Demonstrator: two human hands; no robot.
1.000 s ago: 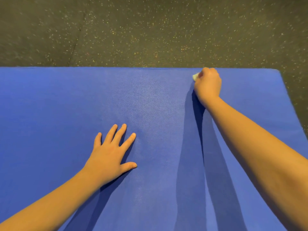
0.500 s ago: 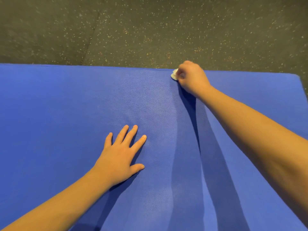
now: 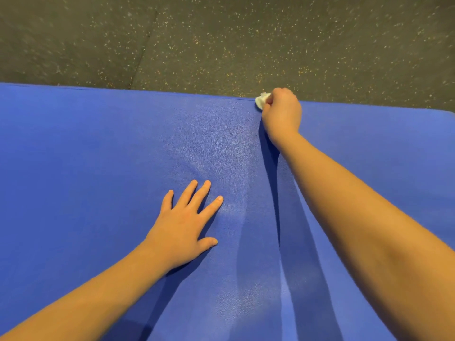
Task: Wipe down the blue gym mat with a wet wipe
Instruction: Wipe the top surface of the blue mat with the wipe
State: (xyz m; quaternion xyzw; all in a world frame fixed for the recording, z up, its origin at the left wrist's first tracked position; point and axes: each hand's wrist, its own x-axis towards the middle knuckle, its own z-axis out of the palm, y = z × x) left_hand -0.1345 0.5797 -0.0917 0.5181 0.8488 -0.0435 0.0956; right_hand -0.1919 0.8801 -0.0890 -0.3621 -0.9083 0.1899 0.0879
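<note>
The blue gym mat (image 3: 98, 168) fills the lower part of the head view. My right hand (image 3: 282, 113) is stretched out to the mat's far edge, fingers curled round a bunched white wet wipe (image 3: 261, 100) that sticks out on its left side. My left hand (image 3: 183, 225) lies flat on the mat nearer to me, fingers spread and straight. A faint damp sheen runs down the mat between my two arms.
Dark speckled rubber floor (image 3: 221, 40) lies beyond the mat's far edge, with a seam between tiles at the left. The mat's far right corner (image 3: 446, 113) shows at the right border.
My right hand with the wipe has slid left along the far edge of the mat. My left hand stays planted flat; the view has shifted slightly.
</note>
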